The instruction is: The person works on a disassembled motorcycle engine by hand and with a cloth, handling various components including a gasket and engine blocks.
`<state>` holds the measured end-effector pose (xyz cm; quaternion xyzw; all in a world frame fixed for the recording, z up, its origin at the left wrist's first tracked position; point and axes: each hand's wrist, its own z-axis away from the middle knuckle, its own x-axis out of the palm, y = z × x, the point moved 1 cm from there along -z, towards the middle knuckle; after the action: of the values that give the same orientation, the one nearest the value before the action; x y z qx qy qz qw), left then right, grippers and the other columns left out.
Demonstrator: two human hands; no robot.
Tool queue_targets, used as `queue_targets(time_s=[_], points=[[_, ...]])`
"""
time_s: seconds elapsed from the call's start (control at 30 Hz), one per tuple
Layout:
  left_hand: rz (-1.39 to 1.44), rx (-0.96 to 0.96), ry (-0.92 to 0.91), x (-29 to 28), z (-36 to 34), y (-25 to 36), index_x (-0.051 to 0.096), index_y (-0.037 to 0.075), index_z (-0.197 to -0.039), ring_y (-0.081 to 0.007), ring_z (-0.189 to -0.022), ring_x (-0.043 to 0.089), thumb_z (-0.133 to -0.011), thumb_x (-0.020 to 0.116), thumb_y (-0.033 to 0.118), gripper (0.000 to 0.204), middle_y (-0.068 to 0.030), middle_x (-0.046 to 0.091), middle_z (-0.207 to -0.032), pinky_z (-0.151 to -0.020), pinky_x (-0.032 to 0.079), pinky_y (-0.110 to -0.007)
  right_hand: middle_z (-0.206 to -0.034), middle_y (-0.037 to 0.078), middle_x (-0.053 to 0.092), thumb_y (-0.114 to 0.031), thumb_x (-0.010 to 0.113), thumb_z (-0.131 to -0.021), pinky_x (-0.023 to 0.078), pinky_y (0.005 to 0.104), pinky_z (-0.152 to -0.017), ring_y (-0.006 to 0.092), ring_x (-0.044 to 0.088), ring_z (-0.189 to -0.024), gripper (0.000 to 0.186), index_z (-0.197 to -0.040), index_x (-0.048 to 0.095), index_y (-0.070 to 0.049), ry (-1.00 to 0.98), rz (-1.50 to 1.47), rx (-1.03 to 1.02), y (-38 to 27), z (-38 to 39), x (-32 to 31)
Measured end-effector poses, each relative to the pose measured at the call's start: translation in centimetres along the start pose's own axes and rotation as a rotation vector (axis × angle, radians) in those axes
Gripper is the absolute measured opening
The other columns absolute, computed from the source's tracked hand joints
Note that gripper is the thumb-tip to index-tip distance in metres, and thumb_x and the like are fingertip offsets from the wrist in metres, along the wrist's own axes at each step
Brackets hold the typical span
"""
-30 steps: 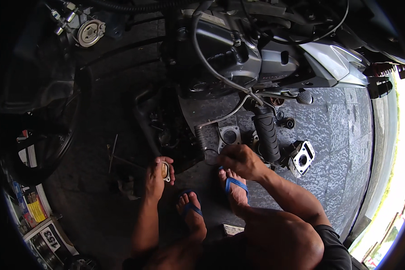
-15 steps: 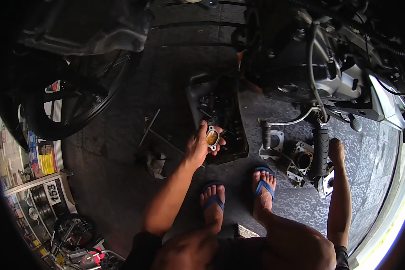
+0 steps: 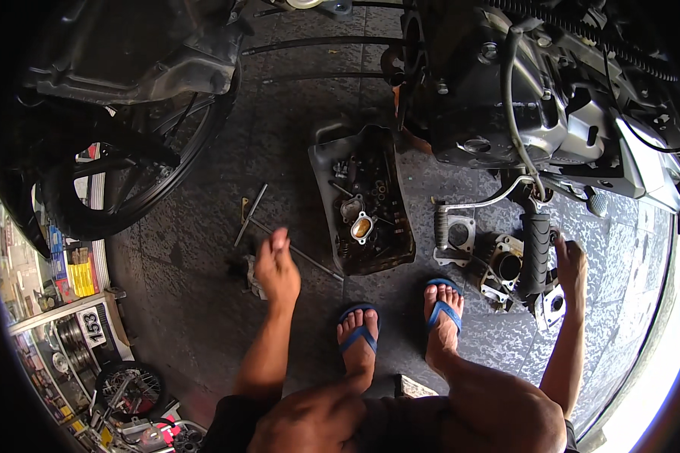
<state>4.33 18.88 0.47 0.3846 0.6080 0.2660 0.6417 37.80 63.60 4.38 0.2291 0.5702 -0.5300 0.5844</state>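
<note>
My left hand [image 3: 277,268] is off the tray, above the floor beside a T-handle wrench [image 3: 298,251]. Its fingers point upward, loosely apart, with nothing visible in them. An oval metal flange part [image 3: 362,227], amber-stained inside, lies among small parts in the black plastic tray [image 3: 325,170]. On the far side of the footrest, my right hand [image 3: 572,266] has one digit stretched toward the black rubber footrest [image 3: 536,253]; its other fingers are hidden. Close by, an engine cylinder [image 3: 508,266] sits on the floor with a flat metal gasket [image 3: 461,235] next to it.
A motorcycle engine [image 3: 491,113] with its kick lever [image 3: 480,205] fills the upper right. At upper left stands a black wheel [image 3: 189,162]. My feet in blue flip-flops [image 3: 360,336] are below the tray. A crumpled rag [image 3: 251,283] lies left of them.
My left hand has let go of the flange part, which now rests in the tray, and has moved left. The right hand has shifted slightly and stretched out a digit.
</note>
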Motion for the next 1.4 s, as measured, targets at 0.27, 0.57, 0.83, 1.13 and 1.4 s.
queue_targets(time_s=[0.27,0.57,0.83,1.13,1.4], points=[[-0.592,-0.059,0.162,-8.2,11.1,-10.7,0.052,-0.001,-0.126,-0.0453,-0.115,0.052,-0.090,0.068,0.027,0.048,-0.0298,0.041,-0.138,-0.088,0.045,-0.051,-0.085,0.010,0.068,-0.021,0.073,-0.087,0.047,0.0360,-0.064,0.0158,0.060,-0.074,0.020,-0.094,0.068,-0.003,-0.550,-0.233,-0.072,-6.6,8.4,0.4],[-0.579,-0.367,-0.178,-7.0,2.8,-15.0,0.060,-0.006,-0.109,-0.0491,-0.109,0.053,-0.092,0.064,0.041,0.050,-0.0343,0.055,-0.115,-0.096,0.042,-0.052,-0.083,0.025,0.066,-0.044,0.064,-0.087,0.050,0.0523,-0.069,0.0445,0.065,-0.083,0.041,-0.083,0.067,-0.003,-0.718,0.292,0.048,9.9,22.1,11.6],[-0.977,-0.115,-0.244,-13.0,25.7,-17.3,0.040,-0.006,-0.137,-0.0403,-0.125,0.049,-0.097,0.058,0.030,0.056,-0.0245,0.051,-0.134,-0.107,0.038,-0.049,-0.082,0.025,0.066,-0.040,0.065,-0.088,0.050,0.0523,-0.066,0.0450,0.065,-0.081,0.038,-0.088,0.066,-0.003,-0.589,0.008,0.057,6.6,24.7,10.2],[-0.807,0.415,-0.484,3.7,22.3,-0.5,0.043,0.003,-0.139,-0.0399,-0.121,0.054,-0.096,0.054,0.009,0.044,-0.0261,0.055,-0.131,-0.102,0.041,-0.057,-0.067,0.016,0.060,-0.023,0.064,-0.091,0.046,0.0429,-0.054,0.0337,0.064,-0.062,0.025,-0.081,0.058,-0.001,-0.234,-0.150,-0.741,-13.0,1.8,6.6],[-0.362,0.234,-0.350,2.2,22.3,-0.9,0.034,0.007,-0.148,-0.0451,-0.131,0.043,-0.099,0.047,0.006,0.050,-0.0256,0.046,-0.141,-0.112,0.027,-0.059,-0.084,0.018,0.069,-0.031,0.072,-0.080,0.053,0.0476,-0.066,0.0378,0.068,-0.080,0.028,-0.092,0.063,-0.007,-0.454,0.393,-0.682,-12.9,-4.7,11.5]])
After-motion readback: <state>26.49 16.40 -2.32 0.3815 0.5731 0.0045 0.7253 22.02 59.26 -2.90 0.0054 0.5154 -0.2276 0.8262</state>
